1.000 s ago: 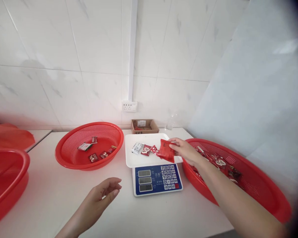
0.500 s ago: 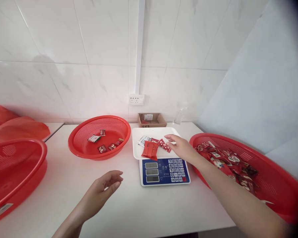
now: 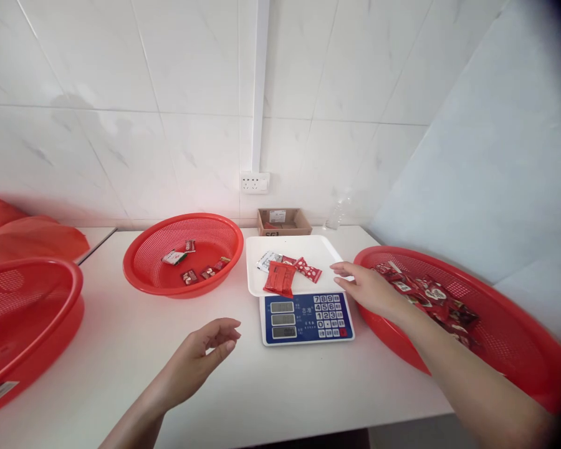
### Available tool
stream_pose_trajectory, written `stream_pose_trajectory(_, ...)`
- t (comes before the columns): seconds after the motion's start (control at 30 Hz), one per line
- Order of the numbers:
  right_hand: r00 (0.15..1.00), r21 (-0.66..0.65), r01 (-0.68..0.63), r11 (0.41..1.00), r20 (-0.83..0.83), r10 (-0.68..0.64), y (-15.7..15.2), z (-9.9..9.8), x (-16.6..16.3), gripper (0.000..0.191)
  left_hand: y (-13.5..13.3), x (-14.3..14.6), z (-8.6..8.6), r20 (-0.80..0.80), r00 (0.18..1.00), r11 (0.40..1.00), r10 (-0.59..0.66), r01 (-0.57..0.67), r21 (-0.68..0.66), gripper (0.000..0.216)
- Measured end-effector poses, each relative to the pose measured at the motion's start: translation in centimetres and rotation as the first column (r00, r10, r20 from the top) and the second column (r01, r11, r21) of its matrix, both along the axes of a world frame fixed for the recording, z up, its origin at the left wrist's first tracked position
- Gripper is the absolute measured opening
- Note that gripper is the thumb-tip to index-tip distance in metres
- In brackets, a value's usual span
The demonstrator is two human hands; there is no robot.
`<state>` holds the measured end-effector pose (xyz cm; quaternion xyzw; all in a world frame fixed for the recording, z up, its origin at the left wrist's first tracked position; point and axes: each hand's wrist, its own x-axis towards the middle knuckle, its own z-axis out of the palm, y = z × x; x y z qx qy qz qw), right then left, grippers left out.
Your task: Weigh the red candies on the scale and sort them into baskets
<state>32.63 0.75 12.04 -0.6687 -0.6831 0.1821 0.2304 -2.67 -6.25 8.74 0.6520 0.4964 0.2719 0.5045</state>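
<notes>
A digital scale (image 3: 307, 319) with a white weighing tray (image 3: 318, 248) stands in the middle of the table. Several small packets lie on the tray: an orange-red packet (image 3: 280, 279), a red packet with white dots (image 3: 308, 270) and a white packet (image 3: 268, 260). Beside the tray's right edge hovers my right hand (image 3: 369, 288), fingers apart and holding nothing. My left hand (image 3: 201, 354) is over the table, left of the scale's display, with its fingers curved, apart from the thumb and holding nothing.
A red basket (image 3: 500, 305) full of packets sits at the right. Another red basket (image 3: 140, 249) at the back left holds several packets. At the far left stands a third red basket (image 3: 70, 299). A cardboard box (image 3: 285, 223) and a clear plastic container (image 3: 337, 214) are by the wall.
My right hand has drawn back to the right, away from the dotted packet, which stays on the tray. My left hand has shifted slightly right. The view has moved a little.
</notes>
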Motion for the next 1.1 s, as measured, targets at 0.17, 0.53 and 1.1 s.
stream_pose_trajectory(0.17,0.953,0.085,-0.301,0.950,0.056,0.297,-0.1,-0.8,-4.2,0.032,-0.1,-0.2,-0.1,-0.012,1.000,1.000,0.004,-0.004,-0.004,0.034)
stream_pose_trajectory(0.53,0.878,0.107,-0.479,0.871,0.050,0.477,2.2,-3.3,-7.9,0.033,-0.5,-1.3,-0.4,-0.024,0.999,0.999,0.033,-0.034,-0.034,0.037)
stream_pose_trajectory(1.1,0.940,0.347,-0.038,0.937,-0.305,0.151,2.4,-0.1,-5.5,0.024,1.2,-2.4,-4.2,-0.056,0.998,1.000,-0.007,0.007,0.003,0.046)
